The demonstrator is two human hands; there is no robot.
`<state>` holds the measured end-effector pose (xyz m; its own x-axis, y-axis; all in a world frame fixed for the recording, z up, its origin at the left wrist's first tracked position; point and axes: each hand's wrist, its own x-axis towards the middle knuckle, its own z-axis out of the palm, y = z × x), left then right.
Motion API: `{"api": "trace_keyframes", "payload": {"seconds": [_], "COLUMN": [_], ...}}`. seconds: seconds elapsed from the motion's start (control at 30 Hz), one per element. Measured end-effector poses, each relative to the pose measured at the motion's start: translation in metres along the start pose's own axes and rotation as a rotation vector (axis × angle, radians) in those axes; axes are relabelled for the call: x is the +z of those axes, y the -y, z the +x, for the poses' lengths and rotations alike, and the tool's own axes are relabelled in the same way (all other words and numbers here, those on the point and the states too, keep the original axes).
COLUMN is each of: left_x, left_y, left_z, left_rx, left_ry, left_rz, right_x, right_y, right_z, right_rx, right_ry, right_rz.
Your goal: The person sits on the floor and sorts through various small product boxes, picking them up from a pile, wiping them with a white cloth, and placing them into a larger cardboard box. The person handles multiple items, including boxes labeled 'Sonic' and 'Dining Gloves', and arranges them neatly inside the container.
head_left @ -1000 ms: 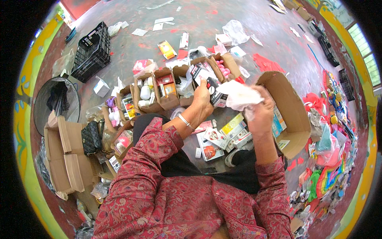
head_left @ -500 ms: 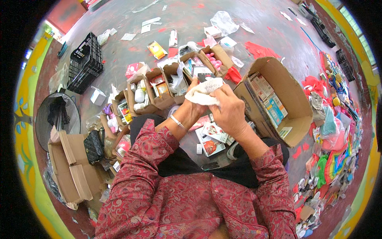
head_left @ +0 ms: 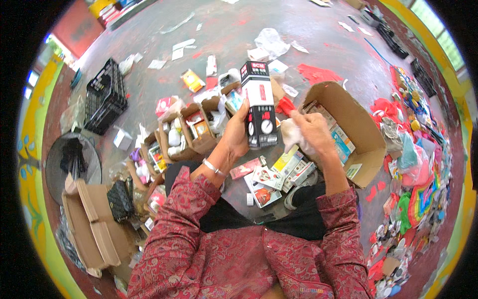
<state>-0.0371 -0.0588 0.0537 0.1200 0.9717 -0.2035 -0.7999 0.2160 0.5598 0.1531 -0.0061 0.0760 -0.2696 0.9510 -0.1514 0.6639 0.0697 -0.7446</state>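
Held up in front of me is a tall black and white box (head_left: 260,107) with red markings, its long side turned toward me. My left hand (head_left: 238,130) is closed round the box's left side, thumb along its edge. In my right hand (head_left: 314,130) a bunched white cloth (head_left: 293,135) is gripped, just right of the box and apart from it. Below them, between my legs, lie several small product boxes (head_left: 269,177), among them a pink one (head_left: 248,168) and a yellow one (head_left: 287,158).
A big open cardboard box (head_left: 366,137) with flat packages stands at the right. Small cardboard compartments (head_left: 203,142) of goods curve round the left front. A black crate (head_left: 105,97), mesh basket (head_left: 89,154) and flattened cardboard (head_left: 92,229) lie farther left; a mixed heap (head_left: 413,184) lies right.
The black and white box has come upright into clear view in my left hand. My right hand has moved right with the cloth, away from the left hand.
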Motion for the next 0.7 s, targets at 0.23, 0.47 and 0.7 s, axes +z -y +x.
{"api": "trace_keyframes", "payload": {"seconds": [0.23, 0.47, 0.7], "left_x": [0.014, -0.003, 0.008], "left_y": [0.02, 0.026, 0.038], "left_z": [0.004, 0.008, 0.024], "left_rx": [0.09, 0.027, 0.136], "left_ry": [-0.061, 0.014, 0.016], "left_rz": [0.445, 0.532, 0.58], "right_x": [-0.004, 0.013, -0.011], "right_y": [0.014, -0.002, -0.003], "right_z": [-0.01, -0.006, -0.017], "right_rx": [-0.108, -0.104, -0.053], "right_ry": [0.189, 0.09, -0.079], "right_rz": [0.301, 0.248, 0.243]}}
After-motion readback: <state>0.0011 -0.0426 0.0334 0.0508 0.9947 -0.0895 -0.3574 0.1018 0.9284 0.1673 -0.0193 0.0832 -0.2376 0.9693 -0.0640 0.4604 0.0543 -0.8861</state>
